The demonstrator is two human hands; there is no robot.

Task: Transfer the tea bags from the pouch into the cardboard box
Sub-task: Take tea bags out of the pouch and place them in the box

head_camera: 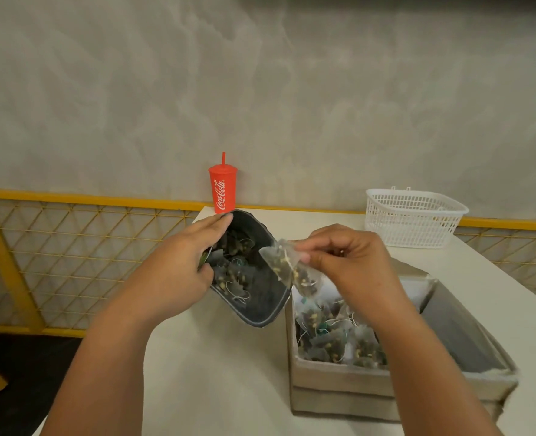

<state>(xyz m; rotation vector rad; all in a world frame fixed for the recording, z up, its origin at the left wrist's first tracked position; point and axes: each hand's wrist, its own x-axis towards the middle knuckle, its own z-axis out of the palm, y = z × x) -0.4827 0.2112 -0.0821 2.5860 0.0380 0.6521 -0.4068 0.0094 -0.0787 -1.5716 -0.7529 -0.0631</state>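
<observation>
Head view: looks down past both forearms onto a pale table (216, 388), with a grey wall and a yellow mesh rail (71, 247) behind.
Box (339, 376): cardboard, at the right on the table, top open; a pile (332, 335) of tea bags fills its left part, the right part shows bare grey inside.
Pouch (266, 303): dark, tipped over just left of the box, mouth wide toward the camera; a good many bags (235, 272) lie inside, strings looped among them.
Basket (414, 218): white plastic, behind the box, apart from the work.
Left hand (178, 265): curled round the pouch's left rim, holding the mouth agape.
Right hand (351, 259): pinches one tea bag between thumb and forefinger, the other fingers folded in.
Cup (222, 190): red, with lid and straw, just behind the pouch at the table's far edge.
Tea bag (291, 269): see-through mesh, hangs from the pinch where the pouch's right rim meets the box's far-left corner; not yet in the box.
Step in hand: carrying a single bag from pouch to box; judged from pile against remainder, well along but not done.
Next move: likely calls for a short carry right and down over the pile, then a loosened pinch so bag and string drop clear; left grip best kept firm so the pouch mouth does not sag shut.
</observation>
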